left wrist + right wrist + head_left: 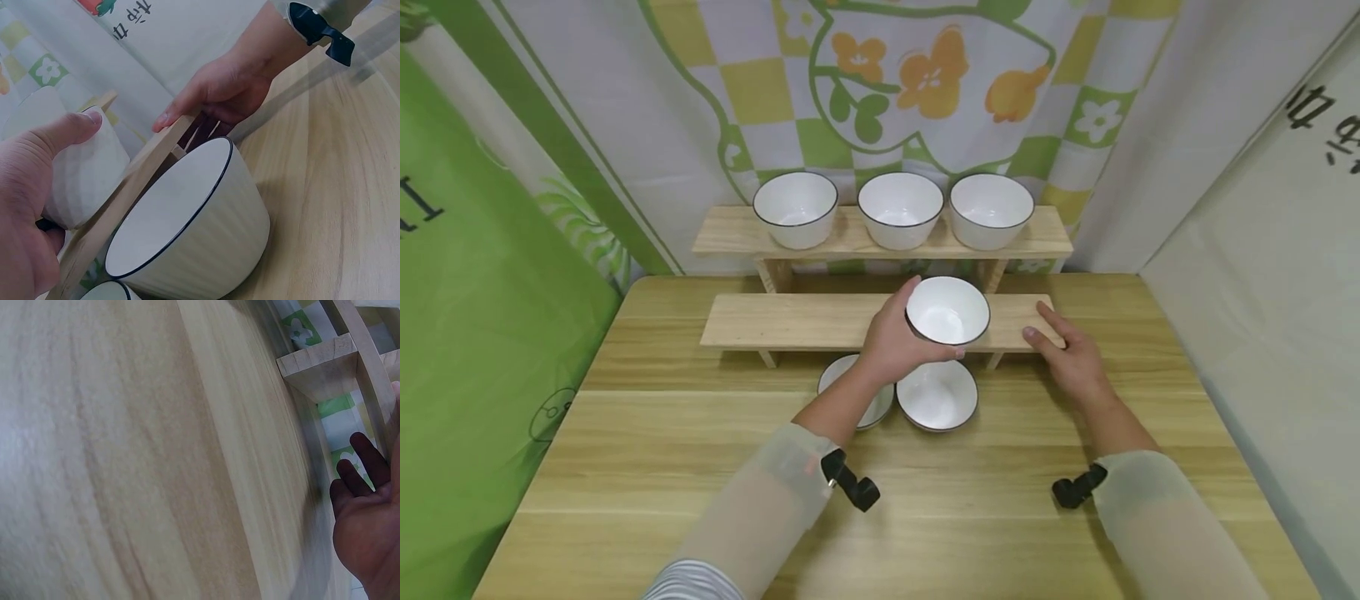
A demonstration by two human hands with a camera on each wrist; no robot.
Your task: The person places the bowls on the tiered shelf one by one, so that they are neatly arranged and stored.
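Note:
My left hand grips a white bowl with a dark rim, thumb along its near side and fingers around its left. The bowl is upright and overlaps the lower board of a wooden two-tier shelf. In the left wrist view, the held bowl appears close over the board. My right hand holds the right end of the lower board, thumb and index finger on top. Other fingers of the right hand extend below the board in the right wrist view.
Three matching bowls stand in a row on the upper board. Two more bowls sit on the wooden table before the shelf, the left one partly hidden by my left arm. A patterned curtain hangs behind.

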